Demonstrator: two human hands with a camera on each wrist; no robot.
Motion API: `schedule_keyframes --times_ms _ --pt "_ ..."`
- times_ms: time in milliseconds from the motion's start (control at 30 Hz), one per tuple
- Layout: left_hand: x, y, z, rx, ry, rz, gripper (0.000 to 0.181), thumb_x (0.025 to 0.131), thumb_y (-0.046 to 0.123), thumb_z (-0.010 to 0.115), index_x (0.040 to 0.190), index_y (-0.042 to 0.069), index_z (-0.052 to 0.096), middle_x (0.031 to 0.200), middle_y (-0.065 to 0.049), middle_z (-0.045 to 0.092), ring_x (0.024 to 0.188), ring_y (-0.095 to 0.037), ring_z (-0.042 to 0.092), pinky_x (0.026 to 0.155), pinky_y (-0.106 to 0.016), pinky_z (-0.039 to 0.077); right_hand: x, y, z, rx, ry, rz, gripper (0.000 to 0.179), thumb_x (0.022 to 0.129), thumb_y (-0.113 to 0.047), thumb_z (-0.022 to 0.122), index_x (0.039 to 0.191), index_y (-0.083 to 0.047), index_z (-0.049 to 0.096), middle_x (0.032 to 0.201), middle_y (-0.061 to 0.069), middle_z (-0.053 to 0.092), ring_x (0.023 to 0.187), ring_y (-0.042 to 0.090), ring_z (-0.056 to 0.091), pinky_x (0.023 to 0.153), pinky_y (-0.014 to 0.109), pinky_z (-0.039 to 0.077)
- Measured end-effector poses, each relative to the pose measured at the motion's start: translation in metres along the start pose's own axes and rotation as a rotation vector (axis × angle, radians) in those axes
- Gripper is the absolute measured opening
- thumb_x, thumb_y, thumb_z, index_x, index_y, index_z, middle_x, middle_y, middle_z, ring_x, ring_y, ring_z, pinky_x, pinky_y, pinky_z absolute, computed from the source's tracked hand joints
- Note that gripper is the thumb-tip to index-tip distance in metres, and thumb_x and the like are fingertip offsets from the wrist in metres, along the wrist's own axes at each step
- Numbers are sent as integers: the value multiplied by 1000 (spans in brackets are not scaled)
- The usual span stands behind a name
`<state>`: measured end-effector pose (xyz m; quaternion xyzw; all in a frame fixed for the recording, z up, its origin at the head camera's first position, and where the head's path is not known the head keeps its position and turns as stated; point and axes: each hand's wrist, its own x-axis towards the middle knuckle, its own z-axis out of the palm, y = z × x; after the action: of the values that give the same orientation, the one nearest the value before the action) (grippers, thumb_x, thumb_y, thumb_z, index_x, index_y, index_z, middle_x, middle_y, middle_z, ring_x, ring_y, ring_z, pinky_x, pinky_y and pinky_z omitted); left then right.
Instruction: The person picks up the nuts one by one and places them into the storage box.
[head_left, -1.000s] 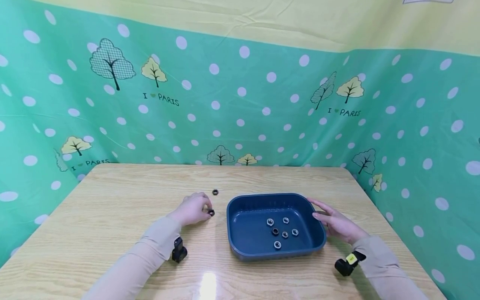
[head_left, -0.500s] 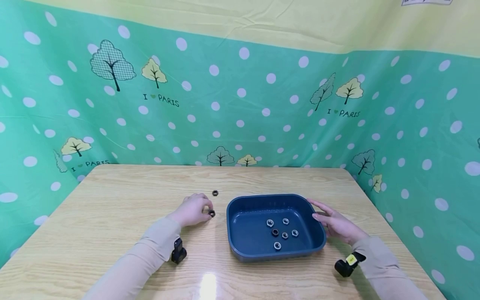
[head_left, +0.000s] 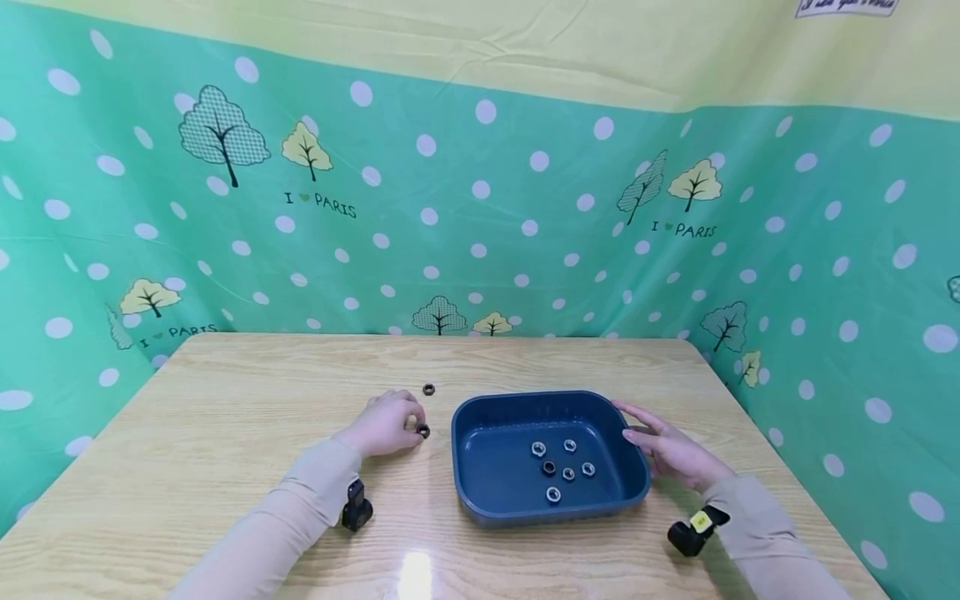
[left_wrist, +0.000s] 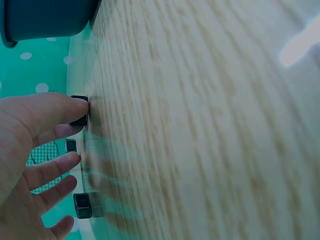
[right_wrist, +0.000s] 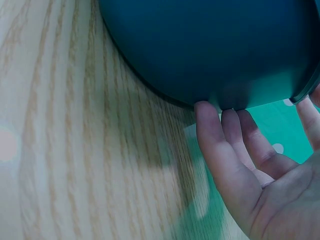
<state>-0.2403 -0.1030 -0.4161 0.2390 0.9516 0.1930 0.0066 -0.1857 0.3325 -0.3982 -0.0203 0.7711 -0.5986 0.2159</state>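
My left hand (head_left: 384, 423) pinches a black hex nut (head_left: 423, 431) between thumb and index finger, close over the wooden table left of a dark blue tray (head_left: 555, 517). The left wrist view shows the pinched nut (left_wrist: 80, 120) on edge, the other fingers spread apart. Near the little finger lies a second dark nut (left_wrist: 82, 205), and beyond the fingers a third nut (left_wrist: 71, 145). My right hand (head_left: 673, 450) holds the tray's right end, thumb at the rim. Underneath, its fingertips (right_wrist: 207, 112) press the outer wall.
Inside the tray lie several silver hex nuts (head_left: 538, 449) and one black nut (head_left: 549, 468). Another dark nut (head_left: 429, 389) sits farther back on the table (head_left: 247, 417). A green dotted curtain (head_left: 480, 250) hangs behind and at both sides.
Both hands and the tray keep their places, and the left hand keeps its pinch on the black nut. The whole view has shifted slightly downward.
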Motion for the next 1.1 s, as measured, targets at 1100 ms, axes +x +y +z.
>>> schedule_keyframes --times_ms 1100 --pt "-2 5 -15 -126 70 -14 13 77 16 74 85 11 65 107 -8 61 106 -31 57 97 -47 44 0 -2 1 -6 16 19 68 98 -32 49 152 -17 11 149 31 25 117 25 57 89 49 51"
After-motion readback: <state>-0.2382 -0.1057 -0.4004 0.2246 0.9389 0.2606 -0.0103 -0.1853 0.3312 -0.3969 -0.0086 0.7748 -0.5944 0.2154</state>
